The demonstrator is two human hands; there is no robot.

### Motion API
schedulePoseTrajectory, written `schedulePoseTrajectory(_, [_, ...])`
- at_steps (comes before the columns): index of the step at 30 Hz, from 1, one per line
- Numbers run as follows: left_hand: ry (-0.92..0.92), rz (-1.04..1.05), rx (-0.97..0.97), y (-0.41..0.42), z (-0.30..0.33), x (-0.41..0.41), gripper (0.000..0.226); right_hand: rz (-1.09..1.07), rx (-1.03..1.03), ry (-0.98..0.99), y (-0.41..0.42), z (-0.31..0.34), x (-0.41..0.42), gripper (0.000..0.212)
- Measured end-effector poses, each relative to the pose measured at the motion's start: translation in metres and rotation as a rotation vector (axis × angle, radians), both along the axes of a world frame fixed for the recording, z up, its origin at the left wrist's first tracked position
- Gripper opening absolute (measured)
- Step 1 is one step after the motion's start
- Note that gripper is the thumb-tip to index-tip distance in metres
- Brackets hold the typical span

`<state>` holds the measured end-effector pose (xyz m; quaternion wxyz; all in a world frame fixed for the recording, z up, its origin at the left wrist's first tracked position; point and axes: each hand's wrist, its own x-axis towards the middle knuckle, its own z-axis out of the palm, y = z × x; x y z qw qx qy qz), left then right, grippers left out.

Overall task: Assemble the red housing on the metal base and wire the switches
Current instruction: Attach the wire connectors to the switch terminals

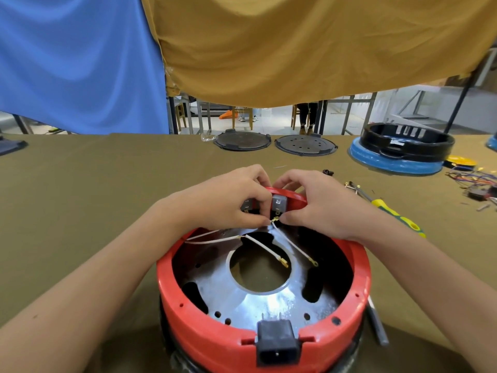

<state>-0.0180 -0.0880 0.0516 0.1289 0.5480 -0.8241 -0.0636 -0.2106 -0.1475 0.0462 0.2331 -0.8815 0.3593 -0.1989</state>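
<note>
Closest to the person, a black power socket (pixel 277 343) is clipped into the near wall of the red housing (pixel 215 335), which sits round the shiny metal base (pixel 258 300) on the olive-covered table (pixel 80 184). The base has a large round hole in the middle, and the whole assembly stands right at the table's near edge, between the two forearms.

Both hands work at the housing's far rim. The left hand (pixel 231 195) has its fingers curled, thumb and forefinger pinching the end of a white wire (pixel 279 232) with a brass terminal, just under a grey switch (pixel 279 204) set in the rim. A second grey switch (pixel 247 205) peeps out from under the left palm. The right hand (pixel 320 203) curls over the rim, fingers behind the housing, its thumb tip pressed near that same terminal. Two more white wires lie loose across the base.

Further off stand a black ring on a blue base (pixel 398 149) and two dark round plates (pixel 274 142). A yellow-handled screwdriver (pixel 390 211) lies to the right, near a tangle of coloured wires (pixel 476 181).
</note>
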Motion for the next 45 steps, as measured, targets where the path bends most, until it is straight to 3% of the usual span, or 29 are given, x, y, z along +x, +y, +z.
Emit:
schedulePoseTrajectory(35, [-0.041, 0.011, -0.010, 0.001, -0.001, -0.004, 0.013, -0.069, -0.166, 0.175, 0.010, 0.004, 0.008, 0.038])
schedulePoseTrajectory(45, [-0.087, 0.009, -0.037, 0.000, -0.001, -0.006, 0.014, 0.011, -0.111, 0.051, 0.002, 0.000, 0.004, 0.025])
